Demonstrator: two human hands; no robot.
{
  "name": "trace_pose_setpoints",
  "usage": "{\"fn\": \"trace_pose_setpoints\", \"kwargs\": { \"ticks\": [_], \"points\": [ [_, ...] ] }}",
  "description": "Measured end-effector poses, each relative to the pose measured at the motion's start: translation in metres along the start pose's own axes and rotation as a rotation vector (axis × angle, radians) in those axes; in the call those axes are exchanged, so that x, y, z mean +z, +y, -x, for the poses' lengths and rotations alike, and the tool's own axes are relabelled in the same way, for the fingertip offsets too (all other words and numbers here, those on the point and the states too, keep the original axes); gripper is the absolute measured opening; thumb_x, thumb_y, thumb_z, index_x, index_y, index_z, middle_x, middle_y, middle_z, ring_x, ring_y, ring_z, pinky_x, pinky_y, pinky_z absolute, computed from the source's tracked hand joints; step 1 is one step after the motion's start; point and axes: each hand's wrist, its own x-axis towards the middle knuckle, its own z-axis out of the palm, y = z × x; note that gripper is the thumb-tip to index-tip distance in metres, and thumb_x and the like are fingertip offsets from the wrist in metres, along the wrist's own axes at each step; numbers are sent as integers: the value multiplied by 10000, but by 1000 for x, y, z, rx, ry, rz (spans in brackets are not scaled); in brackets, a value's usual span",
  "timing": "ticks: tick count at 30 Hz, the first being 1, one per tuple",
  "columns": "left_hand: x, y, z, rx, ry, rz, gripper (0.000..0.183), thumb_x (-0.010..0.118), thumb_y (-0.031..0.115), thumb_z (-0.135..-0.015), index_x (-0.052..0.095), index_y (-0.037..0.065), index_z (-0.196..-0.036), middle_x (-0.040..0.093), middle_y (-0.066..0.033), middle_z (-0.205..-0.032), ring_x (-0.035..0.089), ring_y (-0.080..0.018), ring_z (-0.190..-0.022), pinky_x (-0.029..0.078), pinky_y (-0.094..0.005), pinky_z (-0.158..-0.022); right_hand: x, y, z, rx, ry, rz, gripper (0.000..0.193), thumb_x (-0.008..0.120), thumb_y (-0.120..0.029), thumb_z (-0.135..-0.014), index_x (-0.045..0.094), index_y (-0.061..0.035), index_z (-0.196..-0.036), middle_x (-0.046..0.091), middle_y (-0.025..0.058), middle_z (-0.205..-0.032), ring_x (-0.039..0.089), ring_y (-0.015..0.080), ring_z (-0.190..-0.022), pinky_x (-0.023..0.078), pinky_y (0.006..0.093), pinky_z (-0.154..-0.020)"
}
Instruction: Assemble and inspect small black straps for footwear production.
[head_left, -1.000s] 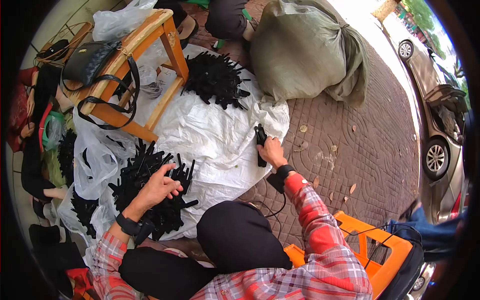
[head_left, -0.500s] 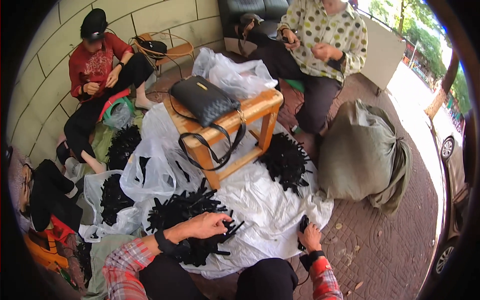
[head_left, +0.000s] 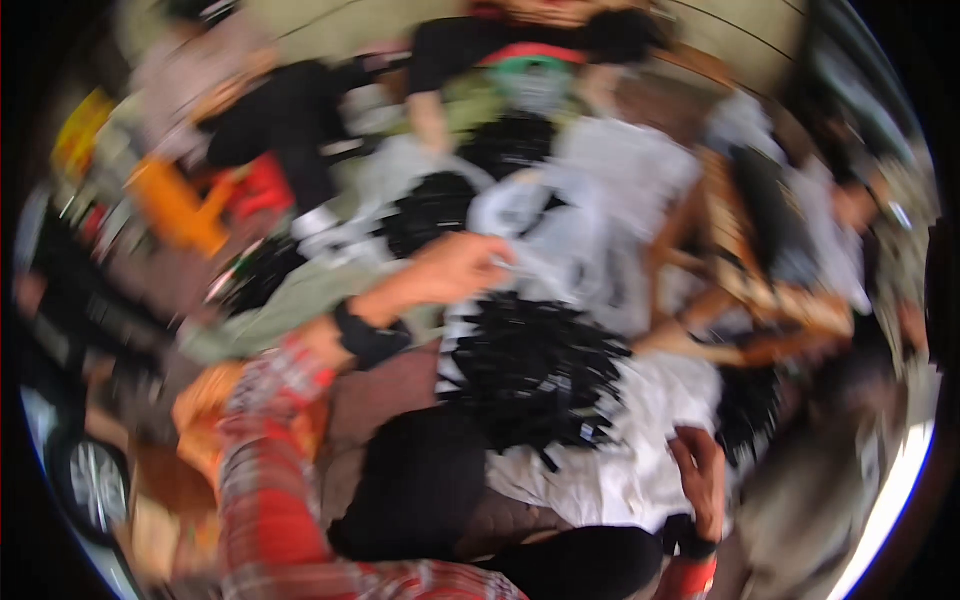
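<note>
The view is smeared by motion. My left hand (head_left: 455, 268) reaches out with bent, blurred fingers just beyond the upper left edge of a pile of black strips (head_left: 535, 370); whether it holds anything cannot be made out. A clear plastic bag (head_left: 570, 225) lies past its fingertips. At the lower right, my right hand (head_left: 705, 470) is over the white sheet (head_left: 650, 410), its fingers curled closed around something dark that is mostly hidden. Black bands circle both wrists.
A wooden stool (head_left: 730, 250) bearing a black bag (head_left: 770, 215) stands at the right. More black piles (head_left: 430, 212) lie farther off. People sit at the far left (head_left: 195, 80) and far middle (head_left: 530, 20). An orange object (head_left: 180, 205) and a large grey-green sack (head_left: 830, 500) are at the sides.
The whole view has swung left, so the stool and sack have shifted right in the picture. My left hand has moved from over the strips to their far left edge.
</note>
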Motion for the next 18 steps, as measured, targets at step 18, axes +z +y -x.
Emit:
{"fn": "trace_pose_setpoints", "kwargs": {
  "ticks": [18],
  "points": [
    [128, -132, 203, -336, 181, 398, 176, 550, 109, -821, 613, 3, -947, 615, -69, -767, 584, -150, -733, 457, -296, -604, 43, 22, -28, -79, -438, 128, 240, 509, -74, -883, 570, 10, -1099, 624, 119, -914, 586, 172, -740, 482, 271, -661]
  ]
}}
